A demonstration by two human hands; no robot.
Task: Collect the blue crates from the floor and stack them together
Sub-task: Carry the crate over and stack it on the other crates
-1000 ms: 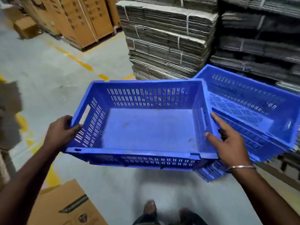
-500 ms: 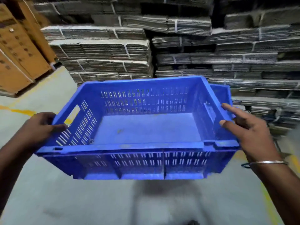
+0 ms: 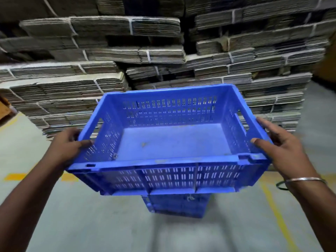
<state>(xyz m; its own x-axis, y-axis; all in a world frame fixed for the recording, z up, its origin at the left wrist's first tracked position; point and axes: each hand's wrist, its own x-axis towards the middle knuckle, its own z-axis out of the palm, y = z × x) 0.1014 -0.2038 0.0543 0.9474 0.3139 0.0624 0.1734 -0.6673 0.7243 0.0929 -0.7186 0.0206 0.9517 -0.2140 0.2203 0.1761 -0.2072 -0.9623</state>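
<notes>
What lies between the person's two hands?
In the head view, the blue crate spans the whole gap: the left hand grips its left rim, the right hand its right rim.

The way ahead is walled off by bundled cardboard stacks (image 3: 154, 57). Bare floor (image 3: 91, 224) is left open on both sides of a lower blue crate (image 3: 178, 206).

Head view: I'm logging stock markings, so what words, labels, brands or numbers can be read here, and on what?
No text can be read in this view.
Blue crate held in both hands: no label, brand or number shows on it.
Blue crate below: nothing legible.
Bundled flat cardboard: only edges show, no print.
Floor: yellow painted lines, no lettering.
</notes>
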